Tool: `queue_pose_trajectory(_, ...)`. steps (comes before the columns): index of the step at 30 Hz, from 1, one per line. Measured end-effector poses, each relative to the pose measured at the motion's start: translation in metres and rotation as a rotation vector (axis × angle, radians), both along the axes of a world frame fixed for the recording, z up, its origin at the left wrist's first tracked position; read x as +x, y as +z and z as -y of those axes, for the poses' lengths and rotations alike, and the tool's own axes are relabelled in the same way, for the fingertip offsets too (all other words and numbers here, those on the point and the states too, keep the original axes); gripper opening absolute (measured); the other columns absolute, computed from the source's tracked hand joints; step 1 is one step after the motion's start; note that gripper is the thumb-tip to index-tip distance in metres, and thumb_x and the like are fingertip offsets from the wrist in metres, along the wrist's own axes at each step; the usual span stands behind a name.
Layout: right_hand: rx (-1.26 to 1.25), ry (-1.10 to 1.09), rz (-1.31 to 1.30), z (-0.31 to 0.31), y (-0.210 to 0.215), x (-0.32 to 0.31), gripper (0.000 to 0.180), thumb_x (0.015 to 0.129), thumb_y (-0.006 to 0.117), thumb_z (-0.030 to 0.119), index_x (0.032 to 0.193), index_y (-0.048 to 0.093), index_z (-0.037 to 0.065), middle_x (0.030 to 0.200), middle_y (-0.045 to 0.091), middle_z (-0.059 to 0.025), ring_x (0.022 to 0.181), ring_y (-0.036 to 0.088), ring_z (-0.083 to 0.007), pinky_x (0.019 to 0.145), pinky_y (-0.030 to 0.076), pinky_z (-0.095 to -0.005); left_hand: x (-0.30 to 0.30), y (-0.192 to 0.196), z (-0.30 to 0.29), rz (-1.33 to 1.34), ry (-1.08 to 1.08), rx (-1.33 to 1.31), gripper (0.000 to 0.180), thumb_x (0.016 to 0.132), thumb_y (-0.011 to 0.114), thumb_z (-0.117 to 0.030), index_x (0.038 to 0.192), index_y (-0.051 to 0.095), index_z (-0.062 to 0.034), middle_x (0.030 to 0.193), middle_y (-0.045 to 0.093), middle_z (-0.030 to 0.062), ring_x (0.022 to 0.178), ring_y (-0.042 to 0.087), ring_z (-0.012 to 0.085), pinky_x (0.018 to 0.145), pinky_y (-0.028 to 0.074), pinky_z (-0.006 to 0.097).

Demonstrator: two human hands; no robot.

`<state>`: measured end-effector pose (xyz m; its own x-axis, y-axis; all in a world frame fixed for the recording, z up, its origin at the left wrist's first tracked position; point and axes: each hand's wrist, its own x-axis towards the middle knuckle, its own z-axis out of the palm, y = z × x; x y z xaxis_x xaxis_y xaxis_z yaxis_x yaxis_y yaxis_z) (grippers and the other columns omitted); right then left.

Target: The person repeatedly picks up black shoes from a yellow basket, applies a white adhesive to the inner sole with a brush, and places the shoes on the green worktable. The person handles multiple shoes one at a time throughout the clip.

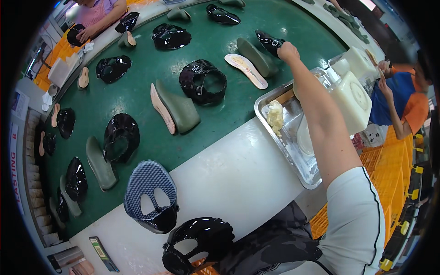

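Observation:
My right hand (288, 51) reaches far out over the green conveyor belt (137, 91), fingers closed on the end of a glossy black shoe upper with a buckle (268, 41). Right beside it lie a grey-green shoe last (256, 57) and a pale insole (246, 70). My left hand is out of sight. Near my body, a black upper (197, 240) and a blue-grey mesh-lined upper (151, 195) rest on the white table edge (238, 178).
A metal tray (268, 123) with a lump of paste and a brush sits under my forearm, next to white plastic jugs (353, 101). Several black uppers and green lasts ride the belt. Other people work at the far left and right. Orange crates (389, 160) stand at my right.

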<state>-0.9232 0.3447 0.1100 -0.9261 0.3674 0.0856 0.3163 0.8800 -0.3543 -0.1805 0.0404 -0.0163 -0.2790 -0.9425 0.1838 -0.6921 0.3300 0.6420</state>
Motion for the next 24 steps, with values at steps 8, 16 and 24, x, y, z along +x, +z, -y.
queue_pose_trajectory(8,0.101,0.338,-0.573,0.024,0.001,0.012,0.023,0.081,0.054,0.019,0.095,0.063,0.003,0.089,0.064,-0.0164,0.084,0.062,-0.0323,0.073,0.050,-0.0388,0.012,-0.038,0.011,-0.221,-0.078,0.025,0.035,0.095,0.044,-0.028,0.089,0.043,0.0059,0.085,0.044,0.0086,0.076,0.041,0.0160,0.067,0.037,0.031)
queue_pose_trajectory(16,-0.537,1.355,-0.086,0.178,0.101,0.244,0.022,0.084,0.058,0.023,0.076,0.059,0.002,0.063,0.057,-0.0056,0.062,0.055,-0.0140,0.058,0.044,-0.0268,-0.030,0.018,-0.004,-0.316,0.018,0.251,0.029,0.091,0.050,-0.022,0.073,0.044,0.0003,0.069,0.046,0.0033,0.064,0.040,0.0130,0.057,0.037,0.031)
queue_pose_trajectory(24,-0.138,2.258,-0.118,0.202,0.075,0.483,0.060,0.064,0.073,0.012,0.120,0.051,0.014,0.133,0.040,-0.0119,0.118,0.040,-0.0327,0.095,0.037,-0.0421,-0.004,0.040,-0.013,-0.539,-0.129,0.426,0.018,0.087,0.055,-0.016,0.096,0.050,-0.0017,0.088,0.054,0.0063,0.084,0.052,0.0135,0.076,0.043,0.026)
